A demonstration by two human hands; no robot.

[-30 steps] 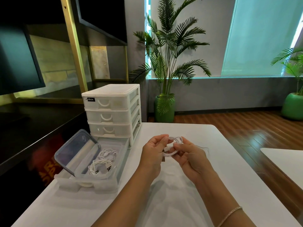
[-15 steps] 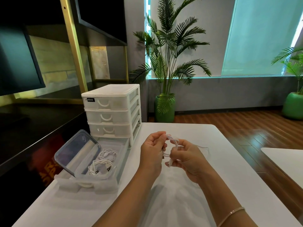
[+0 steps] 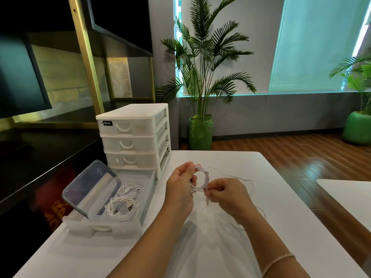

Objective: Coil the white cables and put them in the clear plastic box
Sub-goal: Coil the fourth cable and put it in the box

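Above the middle of the white table (image 3: 261, 227), my left hand (image 3: 179, 186) grips a small coil of white cable (image 3: 204, 174). One plug end sticks out under its thumb. My right hand (image 3: 225, 194) pinches the other end of that cable just below the loop, with the plug pointing down. At the left stands the clear plastic box (image 3: 138, 199), its lid (image 3: 88, 186) propped open. Coiled white cables (image 3: 122, 203) lie inside the box.
A white drawer unit (image 3: 133, 137) with three drawers stands right behind the box. A thin loose white cable (image 3: 241, 177) trails over the table beyond my right hand. A dark cabinet runs along the left, and another white table's corner shows at the right.
My right hand has drawn the cable's free end down and slightly right, away from my left hand. The loop now stands open and more upright in my left hand.
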